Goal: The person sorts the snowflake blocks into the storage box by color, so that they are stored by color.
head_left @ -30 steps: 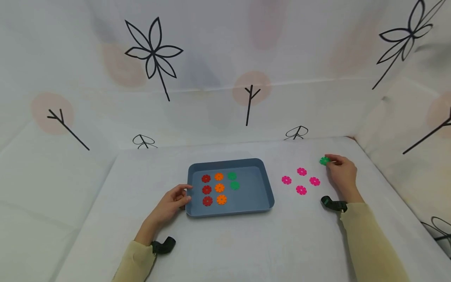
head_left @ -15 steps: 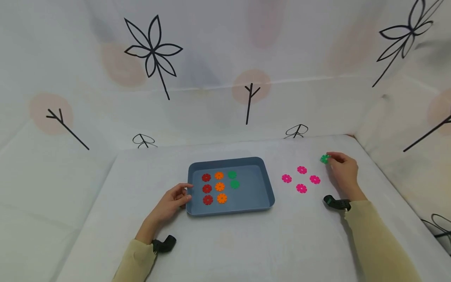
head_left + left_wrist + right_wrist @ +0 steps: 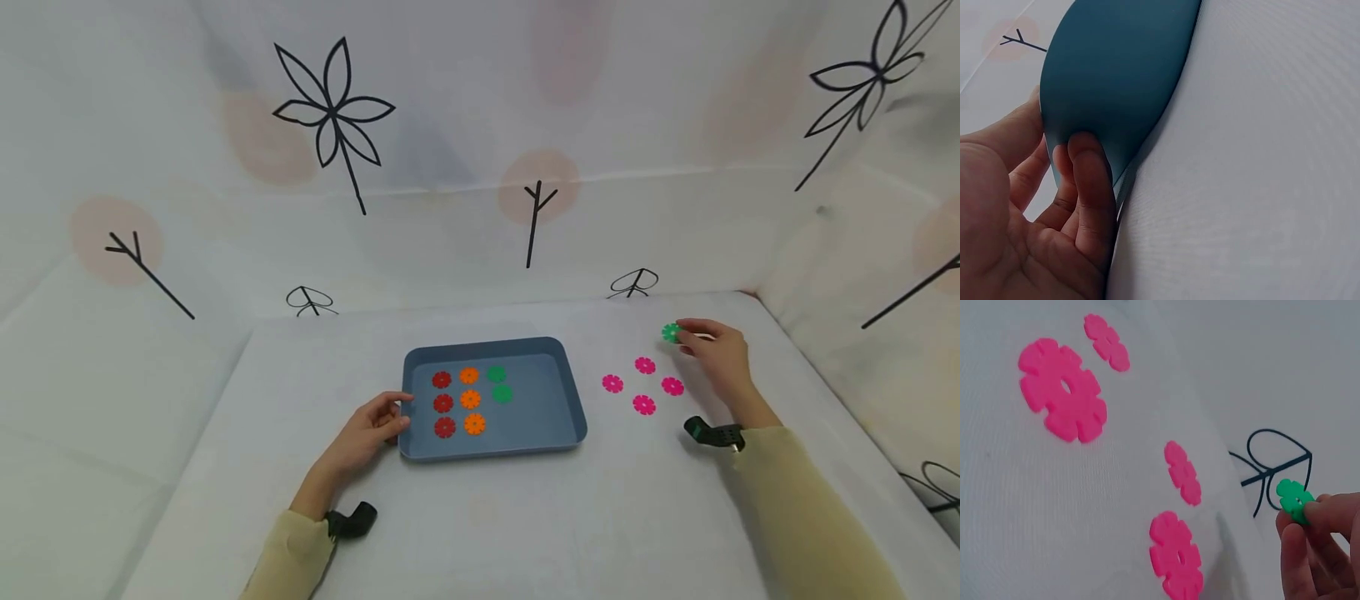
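My right hand [image 3: 716,354] pinches a green notched plastic disc [image 3: 1295,501] between thumb and fingertips, held up above the table to the right of the tray. Just left of this hand, several pink discs [image 3: 1063,390] lie flat on the cloth. My left hand [image 3: 367,429] grips the left wall of the blue-grey tray [image 3: 543,454]; the left wrist view shows the thumb and fingers on either side of its wall [image 3: 1116,75]. Inside the tray are a column of red discs [image 3: 443,403], a column of orange discs [image 3: 470,399], and two green discs [image 3: 502,393].
A white cloth covers the table [image 3: 480,525]. White fabric walls [image 3: 442,242] with printed plants and pinkish spots rise behind it and at both sides. Each wrist wears a black strap camera [image 3: 352,522].
My right hand has lifted the green disc off the table and moved it slightly left. The left hand stays on the tray, and the other discs lie where they were.
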Available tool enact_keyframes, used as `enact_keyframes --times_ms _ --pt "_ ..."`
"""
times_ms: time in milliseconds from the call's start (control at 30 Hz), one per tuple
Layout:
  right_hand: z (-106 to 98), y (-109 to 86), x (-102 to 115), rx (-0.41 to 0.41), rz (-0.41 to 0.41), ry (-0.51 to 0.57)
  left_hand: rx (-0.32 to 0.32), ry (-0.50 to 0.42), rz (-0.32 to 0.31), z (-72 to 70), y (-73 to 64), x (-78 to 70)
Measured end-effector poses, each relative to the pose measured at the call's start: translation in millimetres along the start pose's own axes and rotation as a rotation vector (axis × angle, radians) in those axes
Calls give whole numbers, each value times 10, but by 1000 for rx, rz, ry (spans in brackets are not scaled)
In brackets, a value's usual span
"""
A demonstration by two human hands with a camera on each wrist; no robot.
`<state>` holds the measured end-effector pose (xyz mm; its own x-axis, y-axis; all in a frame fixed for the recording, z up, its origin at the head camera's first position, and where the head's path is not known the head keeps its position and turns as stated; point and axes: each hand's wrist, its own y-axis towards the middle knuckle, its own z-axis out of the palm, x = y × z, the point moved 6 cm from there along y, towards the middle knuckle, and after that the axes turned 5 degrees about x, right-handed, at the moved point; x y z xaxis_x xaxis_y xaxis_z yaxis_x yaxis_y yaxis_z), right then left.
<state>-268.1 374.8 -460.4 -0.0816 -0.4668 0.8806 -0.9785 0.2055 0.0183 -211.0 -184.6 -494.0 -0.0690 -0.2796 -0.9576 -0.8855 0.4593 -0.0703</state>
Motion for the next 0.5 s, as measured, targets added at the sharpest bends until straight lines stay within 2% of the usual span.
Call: enact_keyframes --times_ms 200,367,500 --pt "160 -56 195 75 -28 -4 -3 -17 -13 1 -8 23" --pt "297 -110 349 140 -68 -50 1 -11 -5 5 -12 9" --pt "429 -147 456 194 -70 -85 1 0 -4 4 -15 -13"
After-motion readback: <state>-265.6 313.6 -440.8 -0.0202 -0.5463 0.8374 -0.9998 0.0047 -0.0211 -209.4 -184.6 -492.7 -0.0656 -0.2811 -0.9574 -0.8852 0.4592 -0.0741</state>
